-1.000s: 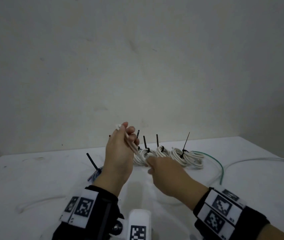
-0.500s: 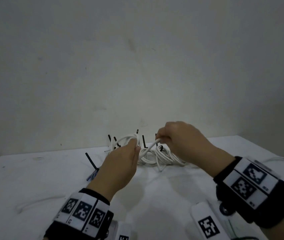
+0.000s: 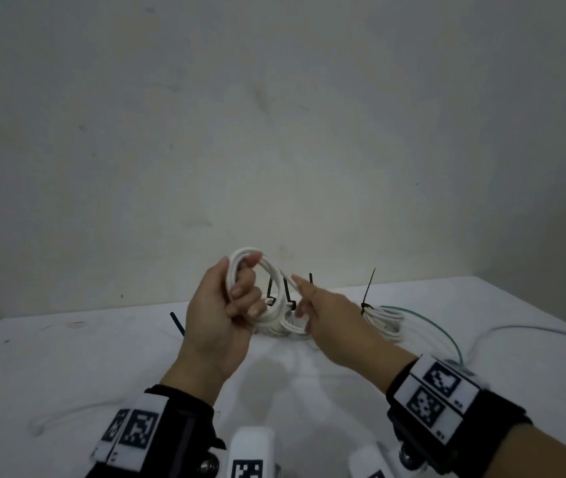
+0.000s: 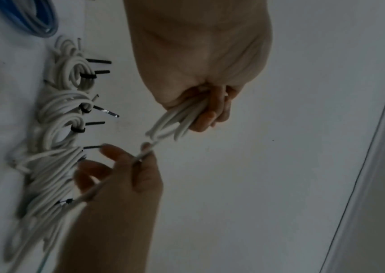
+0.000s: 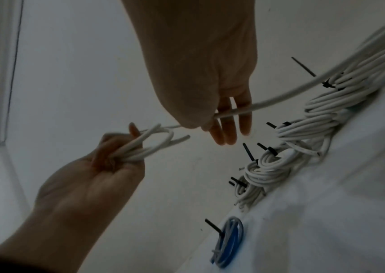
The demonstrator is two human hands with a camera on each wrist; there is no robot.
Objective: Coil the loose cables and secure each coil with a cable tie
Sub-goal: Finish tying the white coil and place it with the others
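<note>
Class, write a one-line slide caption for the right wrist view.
Left hand grips a half-wound white cable coil while the right hand feeds cable beside tied coils.

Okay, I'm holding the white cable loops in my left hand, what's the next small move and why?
Probably bring the right hand round to lay one more loop of the loose white cable into the left hand. The left hand grips only a few loops of the white cable coil, no black tie is on it, and cable runs through the right fingers toward the white table.
</note>
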